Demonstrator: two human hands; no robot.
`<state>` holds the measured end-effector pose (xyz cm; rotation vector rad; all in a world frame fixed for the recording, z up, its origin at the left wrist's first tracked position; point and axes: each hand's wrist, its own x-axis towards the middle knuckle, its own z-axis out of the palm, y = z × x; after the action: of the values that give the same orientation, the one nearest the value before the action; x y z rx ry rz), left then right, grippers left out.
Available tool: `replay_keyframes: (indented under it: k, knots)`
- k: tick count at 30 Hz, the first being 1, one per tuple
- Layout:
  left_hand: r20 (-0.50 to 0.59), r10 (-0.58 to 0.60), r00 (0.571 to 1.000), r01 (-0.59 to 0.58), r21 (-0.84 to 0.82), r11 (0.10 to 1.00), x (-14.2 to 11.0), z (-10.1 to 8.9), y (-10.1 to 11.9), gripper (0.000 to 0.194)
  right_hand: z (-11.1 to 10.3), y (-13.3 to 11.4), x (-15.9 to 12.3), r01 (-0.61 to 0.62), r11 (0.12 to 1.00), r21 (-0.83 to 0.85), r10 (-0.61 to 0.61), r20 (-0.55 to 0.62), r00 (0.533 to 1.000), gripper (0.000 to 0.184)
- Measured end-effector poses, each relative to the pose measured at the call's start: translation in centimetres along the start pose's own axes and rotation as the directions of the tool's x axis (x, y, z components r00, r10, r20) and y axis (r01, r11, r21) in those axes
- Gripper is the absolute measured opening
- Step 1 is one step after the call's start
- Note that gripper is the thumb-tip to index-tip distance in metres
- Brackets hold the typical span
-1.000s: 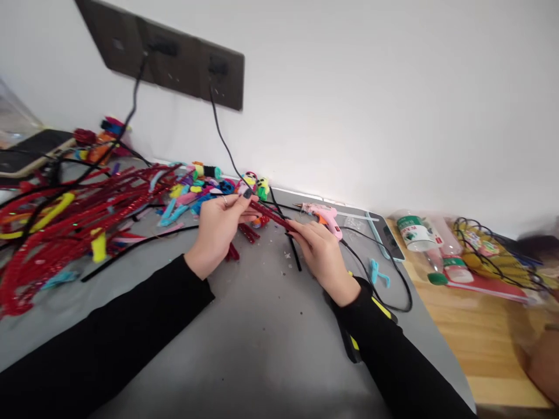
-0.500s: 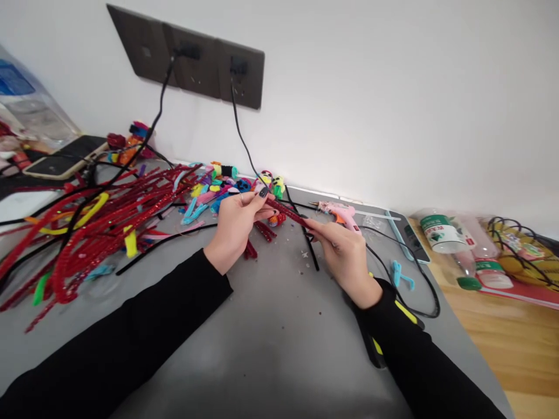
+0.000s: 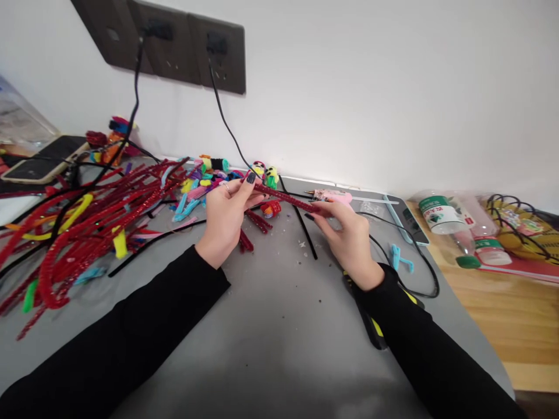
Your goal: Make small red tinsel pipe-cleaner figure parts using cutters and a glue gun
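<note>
My left hand (image 3: 225, 218) pinches dark red glittery pipe cleaners (image 3: 282, 196) between thumb and fingers, and their cut ends (image 3: 258, 221) stick out below it. The upper length runs across to my right hand (image 3: 347, 238), whose thumb and fingertips close on its far end. Just behind lies a small orange-red coil (image 3: 270, 209) on the grey table (image 3: 279, 349). A black pipe cleaner (image 3: 305, 233) rests between the hands. Under my right wrist lies a black and yellow tool (image 3: 371, 326), partly hidden by the sleeve.
A pile of red pipe cleaners (image 3: 96, 233) spreads over the left side. Small pipe-cleaner figures (image 3: 271, 176) stand by the wall. A pink glue gun (image 3: 332, 196) lies behind my right hand, its black cord (image 3: 430, 273) looping right. Plastic bottles (image 3: 489, 247) lie beyond the table's edge.
The camera view has shifted slightly, so the scene sits more to the left and higher. My right hand's fingers have loosened a little and moved slightly away from my left hand.
</note>
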<state>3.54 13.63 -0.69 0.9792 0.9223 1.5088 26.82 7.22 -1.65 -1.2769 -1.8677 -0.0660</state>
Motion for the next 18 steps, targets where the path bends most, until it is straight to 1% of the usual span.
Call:
replay_keyframes:
  k: [3,7,8,12,14,18]
  knots:
    - [0.049,-0.007,0.999,0.005,0.029,1.000,-0.3,0.1,-0.1,0.047,0.0,-0.1,0.0,0.006,0.999,0.033,-0.007,0.034,0.999,0.018]
    - [0.096,-0.020,0.995,0.012,0.080,0.997,-0.9,0.3,-0.1,0.056,0.0,-0.2,-0.2,-0.050,0.997,0.064,0.047,0.051,0.998,0.026]
    - [0.106,-0.027,0.994,0.017,0.090,0.996,-1.0,0.4,0.0,0.056,0.0,-0.2,-0.2,-0.053,0.995,0.079,0.048,0.064,0.997,0.026]
    - [0.159,-0.084,0.984,0.064,0.127,0.990,-1.6,0.8,0.3,0.056,0.0,-0.4,0.0,0.024,0.992,0.120,-0.038,0.109,0.993,0.017]
    - [0.184,-0.098,0.978,0.071,0.149,0.986,-1.9,1.0,0.6,0.057,0.0,-0.5,0.2,0.059,0.994,0.094,-0.068,0.105,0.992,0.017]
    - [0.218,-0.089,0.972,0.048,0.184,0.982,-2.2,0.9,0.9,0.057,-0.1,-0.6,0.3,0.102,0.993,0.052,-0.107,0.104,0.989,0.019]
